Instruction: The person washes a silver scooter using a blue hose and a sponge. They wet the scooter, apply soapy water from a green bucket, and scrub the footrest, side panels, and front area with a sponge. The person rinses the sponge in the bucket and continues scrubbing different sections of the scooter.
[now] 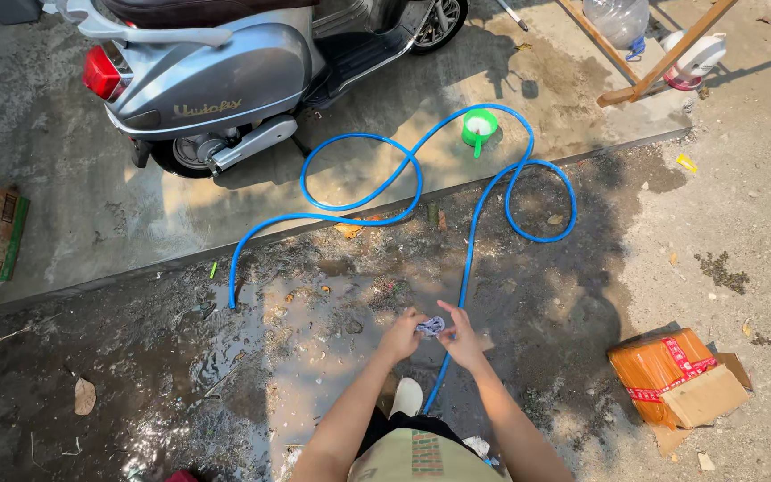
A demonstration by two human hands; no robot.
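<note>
Hands meet over the blue hose (457, 295), which loops across wet ground. Left hand (401, 337) and right hand (462, 339) both pinch a small crumpled bluish cloth (430, 327) between closed fingers, just beside the hose. Beyond the hose's loops stand a silver scooter (216, 80) and a green cup (479, 128); an orange box (671, 375) lies well right of the hose.

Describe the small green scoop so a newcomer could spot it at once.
Start at the silver scooter on the concrete slab. Follow the blue hose to its upper loop; the green scoop sits inside it. It is the only green, handled cup there.
</note>
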